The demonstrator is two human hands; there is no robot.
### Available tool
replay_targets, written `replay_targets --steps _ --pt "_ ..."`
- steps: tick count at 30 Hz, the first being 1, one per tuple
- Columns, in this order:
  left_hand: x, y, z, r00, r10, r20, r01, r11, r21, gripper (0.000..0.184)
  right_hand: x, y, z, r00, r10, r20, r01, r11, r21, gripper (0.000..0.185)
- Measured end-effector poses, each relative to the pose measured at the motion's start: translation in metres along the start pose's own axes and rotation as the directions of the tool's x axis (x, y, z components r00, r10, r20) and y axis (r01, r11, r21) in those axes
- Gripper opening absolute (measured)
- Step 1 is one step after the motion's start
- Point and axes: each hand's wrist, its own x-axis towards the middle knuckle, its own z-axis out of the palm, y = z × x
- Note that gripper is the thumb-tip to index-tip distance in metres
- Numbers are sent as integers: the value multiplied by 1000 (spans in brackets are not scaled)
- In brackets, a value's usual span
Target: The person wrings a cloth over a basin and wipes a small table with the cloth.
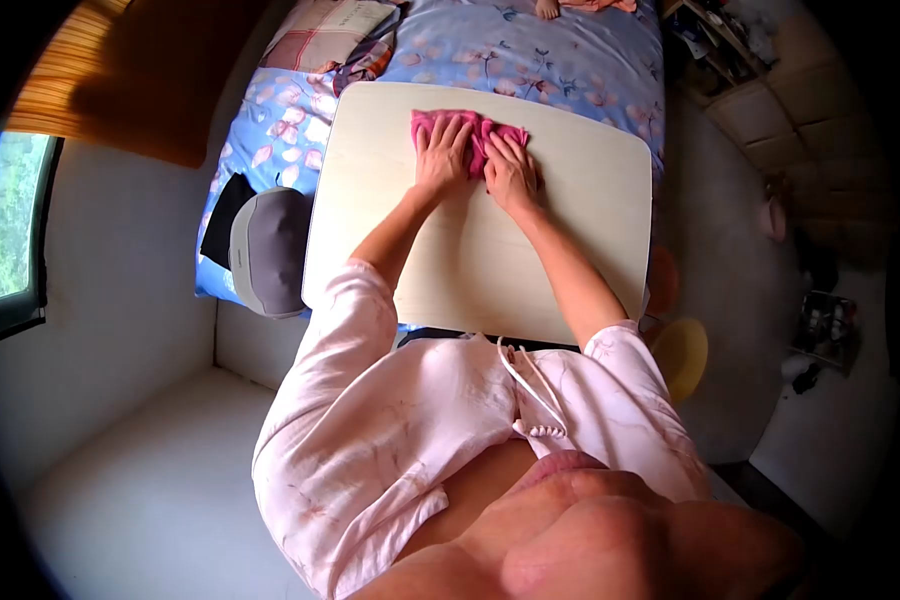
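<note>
Upper centre, left hand (pixel 443 158) splayed, right hand (pixel 513 178) of unclear grip, both on a crumpled pink cloth (pixel 479 150), seemingly wiping the pale round-cornered bench (pixel 590 190); next move needs even pressure.

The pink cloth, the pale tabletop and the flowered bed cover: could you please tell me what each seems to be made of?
Pink cloth: a soft, matte fabric, perhaps microfibre or terry, since it bunches into folds.
Pale tabletop: probably wood or wood-look laminate, judging by its cream colour and smooth, flat face.
Flowered bed cover: printed textile, possibly cotton or a blend; it shows slight wrinkles.
</note>
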Motion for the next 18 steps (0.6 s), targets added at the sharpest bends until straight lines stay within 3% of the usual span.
replay_targets --steps 4,7,9,11,13,16,18 --pt "-55 11 -22 992 82 93 -79 996 -34 61 -48 -15 -17 996 -38 77 33 997 64 36" --pt "-162 49 -84 949 82 305 -55 994 -97 64 -135 -54 -70 925 -251 286 224 967 125 42" --pt "-221 70 -124 909 63 413 -27 995 -93 66 -196 -78 -85 891 -298 342 252 952 171 44" --pt "-243 73 -135 887 16 462 28 996 -88 68 -198 -84 -97 888 -287 358 188 939 288 41" --pt "-209 67 -133 898 -8 441 45 996 -72 68 -171 -76 -77 863 -320 390 246 942 227 47" --pt "-127 6 -75 971 -43 236 44 999 -1 66 -76 -48 -32 905 -310 292 306 950 60 46" --pt "-55 -38 -38 996 -22 85 17 998 64 63 -7 -26 0 973 -144 183 133 989 71 44"
